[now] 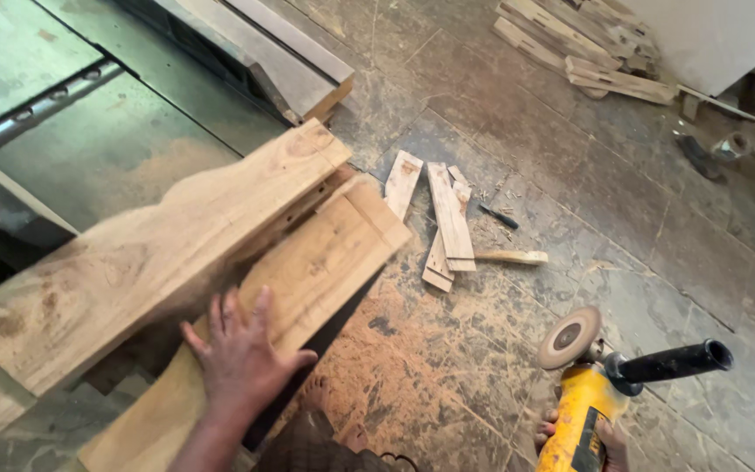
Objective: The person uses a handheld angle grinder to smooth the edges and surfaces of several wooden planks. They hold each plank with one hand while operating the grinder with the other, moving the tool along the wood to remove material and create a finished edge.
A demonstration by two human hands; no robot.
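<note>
- The left hand (239, 354) is laid flat, fingers spread wide, on a pale, flat wooden plank (308, 280).
- That plank is seen lying beside a thicker, wavy-edged wooden slab (141, 253) on the workbench.
- The right hand (609, 441) is clamped around the body of a yellow angle grinder (583, 406), held low over the stone floor (570, 175).
- The grinder's sanding disc (569, 337) is tilted up, with its black side handle (679, 360) jutting rightwards.

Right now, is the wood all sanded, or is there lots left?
Looks partway, I think. Sawdust already covers the floor, so some sanding seems done. The left hand presses flat on the lower plank; the right hand holds the yellow grinder away from the wood. The planks look rough, so more is probably left.
</note>
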